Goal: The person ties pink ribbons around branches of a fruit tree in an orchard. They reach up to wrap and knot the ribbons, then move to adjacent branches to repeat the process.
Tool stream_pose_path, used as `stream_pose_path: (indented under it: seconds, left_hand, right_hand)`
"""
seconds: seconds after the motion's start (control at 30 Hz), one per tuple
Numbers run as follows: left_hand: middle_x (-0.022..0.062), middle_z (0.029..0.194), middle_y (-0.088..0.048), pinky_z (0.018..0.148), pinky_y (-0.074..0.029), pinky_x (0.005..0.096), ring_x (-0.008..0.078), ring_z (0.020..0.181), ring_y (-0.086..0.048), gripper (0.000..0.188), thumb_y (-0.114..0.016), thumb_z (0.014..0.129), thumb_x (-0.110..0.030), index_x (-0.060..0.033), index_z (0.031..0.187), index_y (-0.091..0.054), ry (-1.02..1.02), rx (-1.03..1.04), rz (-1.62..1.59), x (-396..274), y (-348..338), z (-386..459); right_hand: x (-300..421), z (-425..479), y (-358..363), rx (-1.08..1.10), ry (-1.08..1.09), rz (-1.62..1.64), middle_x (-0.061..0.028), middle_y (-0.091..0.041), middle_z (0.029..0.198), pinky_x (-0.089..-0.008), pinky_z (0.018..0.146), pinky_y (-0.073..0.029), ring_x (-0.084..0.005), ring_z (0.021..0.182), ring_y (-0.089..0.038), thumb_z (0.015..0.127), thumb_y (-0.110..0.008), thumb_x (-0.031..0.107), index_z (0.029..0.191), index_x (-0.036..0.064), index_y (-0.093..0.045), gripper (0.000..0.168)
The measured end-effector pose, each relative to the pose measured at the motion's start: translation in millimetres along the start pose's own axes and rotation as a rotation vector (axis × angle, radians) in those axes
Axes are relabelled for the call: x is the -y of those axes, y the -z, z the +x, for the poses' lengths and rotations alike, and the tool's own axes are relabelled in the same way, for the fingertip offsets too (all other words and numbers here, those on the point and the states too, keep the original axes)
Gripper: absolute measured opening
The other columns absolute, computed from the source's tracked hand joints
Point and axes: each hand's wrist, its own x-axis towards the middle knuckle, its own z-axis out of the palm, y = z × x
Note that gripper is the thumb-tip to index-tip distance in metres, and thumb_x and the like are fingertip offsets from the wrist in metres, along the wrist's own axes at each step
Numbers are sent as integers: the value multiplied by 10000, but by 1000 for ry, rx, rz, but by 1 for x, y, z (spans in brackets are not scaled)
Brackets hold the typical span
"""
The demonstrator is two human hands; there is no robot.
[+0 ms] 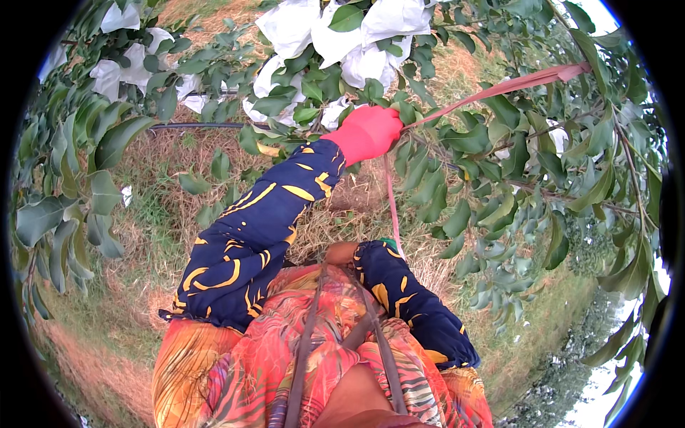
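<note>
My left hand, in a red glove, is closed in a fist among the leaves, below a cluster of white bags on the branches. A long pink fabric strip runs from a branch at the upper right into this fist. A thinner length of pink strip hangs from below the fist towards my waist. My right hand is close to my body at the waist. Its fingers are hidden, so its hold cannot be made out. Something green shows beside the right sleeve.
Leafy fruit-tree branches spread across the right side, with more foliage at the left. A dark thin hose crosses behind the leaves. Dry grass covers the ground. Dark straps lie over my patterned clothing.
</note>
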Motion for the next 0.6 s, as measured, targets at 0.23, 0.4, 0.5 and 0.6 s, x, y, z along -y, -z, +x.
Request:
stream_pose_path:
  seconds: [0.23,0.4,0.5,0.6]
  left_hand:
    - [74,896,-608,654,-503,434,295,797,-626,130,-602,755,-211,-110,820,-650,9,35,15,-4,2,5]
    - [75,863,-591,665,-488,432,299,811,-603,132,-584,763,-197,-166,844,-683,-7,35,-9,-2,2,4]
    - [76,857,-590,667,-489,432,300,808,-602,146,-579,756,-188,-171,850,-689,-8,30,-12,0,2,3]
    - [78,850,-590,669,-488,433,302,807,-601,146,-576,758,-190,-169,846,-690,-6,42,-5,-2,4,4]
  right_hand:
    - [44,-51,22,-315,-312,1425,-32,-561,709,-292,363,-323,-126,468,-483,817,-560,55,1072,90,-580,257]
    - [56,-89,27,-582,146,1926,-65,-602,925,-216,453,-395,-110,583,-528,865,-595,96,1176,117,-470,336]
    - [83,-115,41,-811,359,1960,-96,-582,1076,-269,627,-476,-145,761,-558,865,-615,112,1242,123,-442,414]
    - [84,-121,43,-967,507,1958,-76,-556,1140,-323,737,-481,-156,876,-558,878,-594,117,1262,125,-420,422]
